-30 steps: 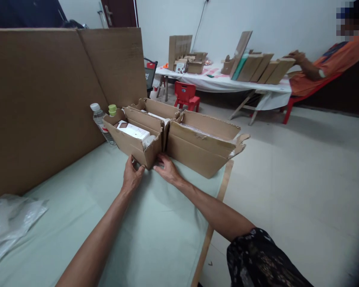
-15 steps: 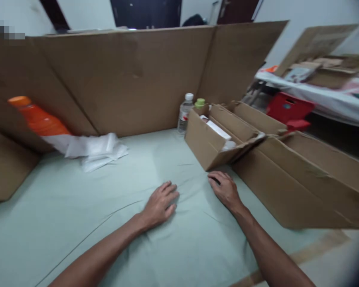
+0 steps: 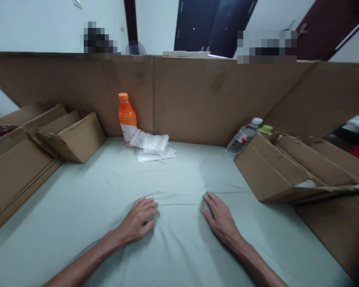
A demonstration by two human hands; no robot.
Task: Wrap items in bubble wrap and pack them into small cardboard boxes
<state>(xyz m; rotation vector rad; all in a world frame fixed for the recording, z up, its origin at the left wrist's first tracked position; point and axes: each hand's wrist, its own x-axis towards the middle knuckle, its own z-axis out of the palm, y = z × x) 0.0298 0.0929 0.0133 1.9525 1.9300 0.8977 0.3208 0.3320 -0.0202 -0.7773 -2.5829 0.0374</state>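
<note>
My left hand (image 3: 137,221) lies palm down on the pale green cloth (image 3: 107,191), fingers loosely curled and holding nothing. My right hand (image 3: 219,217) rests flat beside it, fingers stretched out, also empty. An open cardboard box (image 3: 269,175) stands to the right of my right hand, a short gap away. An orange bottle (image 3: 126,117) stands upright at the back, with a pile of clear plastic bags (image 3: 152,145) lying next to it.
A tall cardboard wall (image 3: 197,95) closes off the back of the table. Folded cardboard boxes (image 3: 66,133) lie stacked at the left. A clear water bottle (image 3: 243,137) and a green-capped one (image 3: 265,128) stand behind the right box. A larger box (image 3: 332,223) fills the right edge.
Both hands have left the box and come down flat on the cloth. The view has swung left, bringing the orange bottle, the bags and the left boxes into sight.
</note>
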